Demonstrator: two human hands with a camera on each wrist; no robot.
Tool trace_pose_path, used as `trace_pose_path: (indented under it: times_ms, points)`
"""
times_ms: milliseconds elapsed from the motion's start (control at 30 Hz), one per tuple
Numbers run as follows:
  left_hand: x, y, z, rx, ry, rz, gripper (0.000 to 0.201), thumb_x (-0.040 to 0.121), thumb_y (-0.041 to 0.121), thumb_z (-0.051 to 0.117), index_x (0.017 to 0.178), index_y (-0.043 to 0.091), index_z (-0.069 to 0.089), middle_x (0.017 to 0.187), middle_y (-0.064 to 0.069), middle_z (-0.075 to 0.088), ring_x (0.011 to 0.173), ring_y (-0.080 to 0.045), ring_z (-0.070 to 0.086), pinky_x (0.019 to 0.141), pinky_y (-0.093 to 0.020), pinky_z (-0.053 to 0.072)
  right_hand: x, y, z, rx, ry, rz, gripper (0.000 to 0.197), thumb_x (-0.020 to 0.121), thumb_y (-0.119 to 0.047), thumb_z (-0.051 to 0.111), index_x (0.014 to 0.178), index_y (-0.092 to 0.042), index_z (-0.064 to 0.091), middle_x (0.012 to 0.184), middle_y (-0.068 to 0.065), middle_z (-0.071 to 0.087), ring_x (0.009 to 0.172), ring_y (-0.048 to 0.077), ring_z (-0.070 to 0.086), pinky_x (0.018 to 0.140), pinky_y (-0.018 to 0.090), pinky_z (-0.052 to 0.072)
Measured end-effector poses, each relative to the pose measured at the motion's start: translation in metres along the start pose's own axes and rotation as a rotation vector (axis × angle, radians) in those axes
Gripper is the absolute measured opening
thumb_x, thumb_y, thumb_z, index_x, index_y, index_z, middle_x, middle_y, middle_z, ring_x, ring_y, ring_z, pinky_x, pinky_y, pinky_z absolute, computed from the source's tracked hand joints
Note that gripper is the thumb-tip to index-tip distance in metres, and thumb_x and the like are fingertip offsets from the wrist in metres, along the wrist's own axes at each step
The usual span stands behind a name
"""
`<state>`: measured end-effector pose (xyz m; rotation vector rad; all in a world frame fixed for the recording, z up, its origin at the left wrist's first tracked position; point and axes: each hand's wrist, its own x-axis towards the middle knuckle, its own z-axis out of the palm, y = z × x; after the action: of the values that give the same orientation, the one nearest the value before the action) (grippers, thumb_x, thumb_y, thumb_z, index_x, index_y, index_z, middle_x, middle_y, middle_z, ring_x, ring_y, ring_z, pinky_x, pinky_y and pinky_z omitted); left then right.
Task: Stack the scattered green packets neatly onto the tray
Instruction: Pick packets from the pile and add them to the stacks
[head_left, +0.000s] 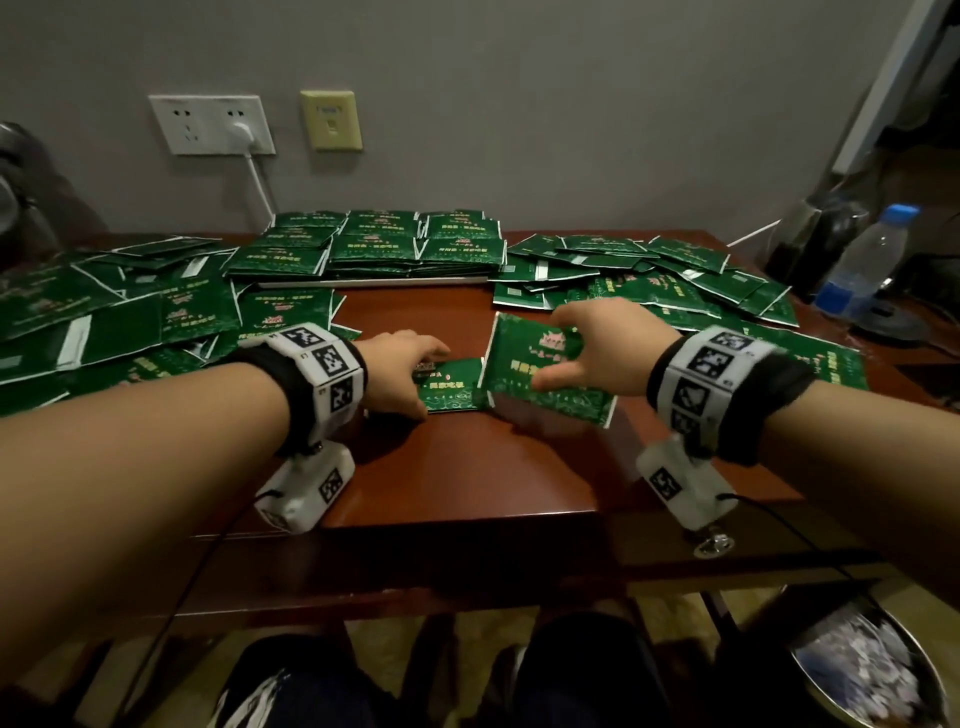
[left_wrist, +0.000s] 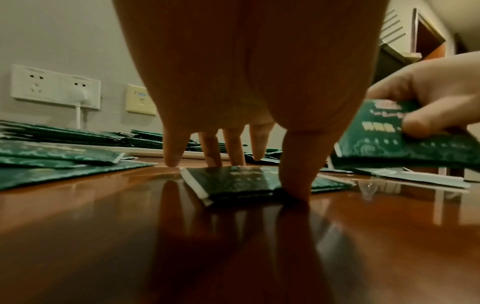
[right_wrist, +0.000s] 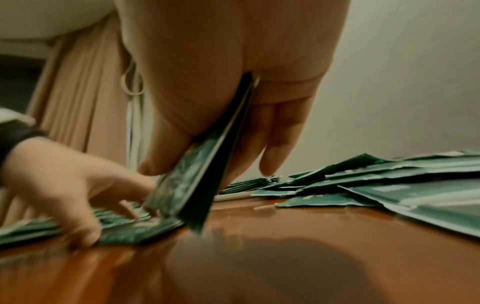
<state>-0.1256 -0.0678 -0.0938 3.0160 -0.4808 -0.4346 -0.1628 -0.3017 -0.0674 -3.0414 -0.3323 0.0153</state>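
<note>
Hands work two green packets at the middle of the brown table (head_left: 467, 467).

Right hand (head_left: 608, 348) grips a small bundle of green packets (head_left: 540, 374), thumb on its face and fingers behind, tilted with the lower edge just above the wood; left hand (head_left: 400, 369) presses a flat packet (head_left: 452, 387) to the table just beside it, thumb at its near edge and fingertips (left_wrist: 215, 158) on its far edge. Neat packet stacks (head_left: 374, 244) sit on the white tray (head_left: 363, 282) near the wall, with loose packets (head_left: 104, 312) scattered on both sides. A water bottle (head_left: 867, 260) stands far right, wall sockets (head_left: 210, 124) behind.
</note>
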Motion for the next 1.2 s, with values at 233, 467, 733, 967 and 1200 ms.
trace_pose_path:
  times_ms: [233,467,733,967,1200]
  points:
    - [-0.001,0.002,0.006,0.025,0.034,-0.025,0.099,0.072,0.056,0.076,0.151,0.024,0.025,0.143,-0.008,0.036,0.133,-0.028,0.034,0.108,-0.037,0.035,0.014,-0.001,0.009,-0.146,-0.132,0.078,0.095,0.063,-0.081,0.062,0.133,-0.019,0.044,0.123,0.001,0.059,0.104,0.022,0.060,0.082,0.035,0.053]
    - [-0.002,0.010,0.002,0.021,0.008,-0.019,0.078,0.074,0.050,0.077,0.139,0.024,0.043,0.129,-0.008,0.044,0.120,-0.027,0.045,0.098,-0.035,0.041,0.016,-0.020,0.019,-0.221,-0.268,0.079,0.088,0.064,-0.072,0.070,0.123,-0.011,0.045,0.117,0.007,0.053,0.103,0.022,0.052,0.081,0.032,0.046]
    - [-0.010,0.005,0.011,-0.020,0.065,0.020,0.089,0.065,0.051,0.078,0.131,0.017,0.028,0.114,-0.003,0.053,0.097,-0.023,0.055,0.081,-0.035,0.047,0.015,-0.029,0.023,-0.078,-0.221,0.001,0.100,0.057,-0.062,0.082,0.126,-0.018,0.025,0.113,0.001,0.051,0.093,0.018,0.057,0.081,0.035,0.055]
    - [-0.019,-0.027,-0.016,0.064,0.145,-0.009,0.082,0.066,0.044,0.078,0.130,0.019,0.033,0.109,-0.002,0.052,0.100,-0.024,0.055,0.090,-0.041,0.042,0.028,-0.044,0.011,-0.126,-0.137,-0.070,0.094,0.064,-0.059,0.079,0.132,-0.014,0.032,0.121,0.004,0.043,0.109,0.023,0.047,0.091,0.040,0.048]
    - [-0.023,-0.085,-0.047,0.099,0.182,-0.039,0.086,0.067,0.037,0.081,0.135,0.021,0.030,0.114,-0.001,0.056,0.100,-0.021,0.057,0.084,-0.041,0.052,0.068,-0.073,-0.002,-0.126,-0.074,-0.150,0.099,0.070,-0.058,0.075,0.147,-0.021,0.025,0.137,0.005,0.041,0.127,0.026,0.038,0.102,0.046,0.042]
